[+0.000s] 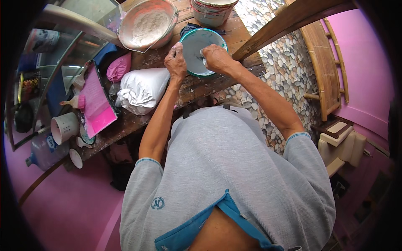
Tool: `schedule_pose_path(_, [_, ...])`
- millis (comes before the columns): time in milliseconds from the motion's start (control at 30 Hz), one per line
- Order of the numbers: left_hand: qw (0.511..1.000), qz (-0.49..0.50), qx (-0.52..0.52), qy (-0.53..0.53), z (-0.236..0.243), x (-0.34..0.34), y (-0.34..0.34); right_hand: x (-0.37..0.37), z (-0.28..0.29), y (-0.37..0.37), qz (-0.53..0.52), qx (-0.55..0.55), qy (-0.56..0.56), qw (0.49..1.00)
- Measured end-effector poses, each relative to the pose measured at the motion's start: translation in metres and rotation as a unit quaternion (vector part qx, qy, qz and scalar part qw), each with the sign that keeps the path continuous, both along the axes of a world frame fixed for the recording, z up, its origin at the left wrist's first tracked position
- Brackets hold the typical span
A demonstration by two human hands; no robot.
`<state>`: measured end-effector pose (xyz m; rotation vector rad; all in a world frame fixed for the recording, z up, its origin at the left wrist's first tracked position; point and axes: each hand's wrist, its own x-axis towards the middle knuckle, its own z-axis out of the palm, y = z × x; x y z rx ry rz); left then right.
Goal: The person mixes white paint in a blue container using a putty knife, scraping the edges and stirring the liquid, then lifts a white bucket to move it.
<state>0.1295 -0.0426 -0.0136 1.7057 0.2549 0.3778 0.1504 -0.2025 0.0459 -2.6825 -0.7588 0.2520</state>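
Observation:
A round teal-rimmed tub (193, 44) with a pale inside stands at the edge of a paint-spattered wooden table. My left hand (176, 63) is closed on its left rim, thumb upward. Over the tub's right side, my right hand (216, 58) is curled into a fist. A pale bit shows at its fingers, but the thing it holds is mostly hidden. Just behind the tub lies a dark cloth (190, 28). Left of it sits a bucket (123, 33) of whitish powder with a wire handle. A white plastic bag (150, 83), bunched at one end, lies beside my left forearm.
At the left are a small pink bag (119, 67), a pink paint tray (98, 98), a paintbrush (75, 101), a white cup (65, 129) and a bluish plastic bottle (47, 152). Another bucket (213, 12) stands behind. A wooden beam (289, 27) slants over the pebbled floor (289, 77) at right.

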Motion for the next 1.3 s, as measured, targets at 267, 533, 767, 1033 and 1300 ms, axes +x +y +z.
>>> schedule_pose_path(267, [0.997,0.008,-0.073,0.027,-0.030,-0.006,0.024,0.020,-0.003,0.027,0.064,-0.007,-0.108,0.992])
schedule_pose_path(533, [0.993,0.053,-0.084,0.058,-0.045,-0.013,0.040,0.019,-0.014,0.030,0.189,0.008,-0.098,0.977])
schedule_pose_path(767, [0.992,0.059,-0.014,0.109,-0.025,-0.018,0.042,0.022,-0.022,0.053,0.194,-0.014,-0.097,0.976])
schedule_pose_path(1033, [0.993,0.034,0.002,0.114,-0.016,-0.027,0.052,0.031,0.009,0.042,0.169,-0.018,-0.068,0.983])
schedule_pose_path(1300, [0.964,-0.023,-0.069,0.255,-0.010,-0.022,0.062,0.005,-0.009,0.043,0.034,-0.059,0.011,0.998])
